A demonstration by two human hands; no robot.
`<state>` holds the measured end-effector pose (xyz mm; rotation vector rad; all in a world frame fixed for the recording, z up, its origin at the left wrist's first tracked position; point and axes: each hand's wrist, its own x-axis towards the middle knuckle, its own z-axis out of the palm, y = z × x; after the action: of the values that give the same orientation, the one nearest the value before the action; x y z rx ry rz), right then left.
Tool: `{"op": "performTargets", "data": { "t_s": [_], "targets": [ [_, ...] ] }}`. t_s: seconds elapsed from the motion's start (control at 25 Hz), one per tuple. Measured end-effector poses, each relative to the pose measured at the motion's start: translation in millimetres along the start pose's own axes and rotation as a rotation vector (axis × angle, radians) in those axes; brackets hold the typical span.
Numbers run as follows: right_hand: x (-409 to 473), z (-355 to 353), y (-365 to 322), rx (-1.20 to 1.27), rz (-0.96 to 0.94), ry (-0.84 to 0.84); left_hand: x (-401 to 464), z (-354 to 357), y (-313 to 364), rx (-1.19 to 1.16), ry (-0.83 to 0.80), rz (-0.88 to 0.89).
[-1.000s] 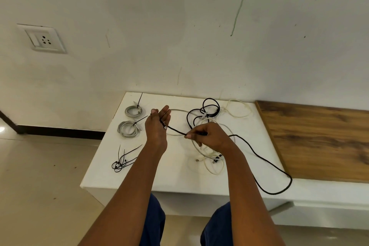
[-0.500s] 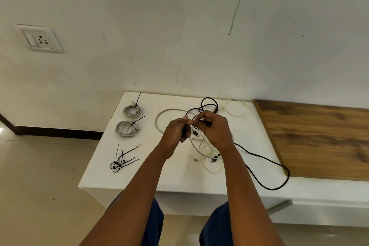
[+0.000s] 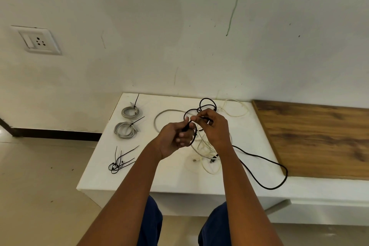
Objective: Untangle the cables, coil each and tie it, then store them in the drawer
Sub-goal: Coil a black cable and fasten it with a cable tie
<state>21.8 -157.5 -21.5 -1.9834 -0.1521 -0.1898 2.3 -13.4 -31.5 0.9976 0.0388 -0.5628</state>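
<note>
Black cable [image 3: 259, 163] is pinched above the desk [image 3: 175, 175] by fingers of left hand [image 3: 175, 136] and right hand [image 3: 214, 128], first small loop formed. Loops are best kept even; the slack trailing right should be fed in before white tangle [image 3: 207, 152] is snagged.

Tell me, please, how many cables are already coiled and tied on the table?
2. One grey bundle lies near the table's back left corner, by the wall; the other grey bundle lies just in front of it. Nothing seems to hide another, though the hands cover part of the loose tangle.
</note>
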Motion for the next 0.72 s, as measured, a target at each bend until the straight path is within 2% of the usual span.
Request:
{"op": "performTargets", "data": {
  "t_s": [0.16, 0.32, 0.56, 0.72],
  "targets": [
    [1.9, 2.6, -0.1, 0.072, -0.006, -0.043, -4.3, -0.9, 6.9, -0.444, -0.217, 0.034],
    [1.7, 2.9, -0.2, -0.009, -0.004, -0.107, -4.2, -5.5, 12.0, -0.778, -0.229, 0.202],
    [1.3, -6.9, 3.8, -0.223, 0.021, -0.24, -2.2, -17.9, 17.1, -0.948, 0.157, 0.528],
    [0.3, -21.8, 2.1, -0.192, 0.034, -0.268, -0.8, -32.9, 21.2, -0.96, 0.453, 0.583]
  ]
}}
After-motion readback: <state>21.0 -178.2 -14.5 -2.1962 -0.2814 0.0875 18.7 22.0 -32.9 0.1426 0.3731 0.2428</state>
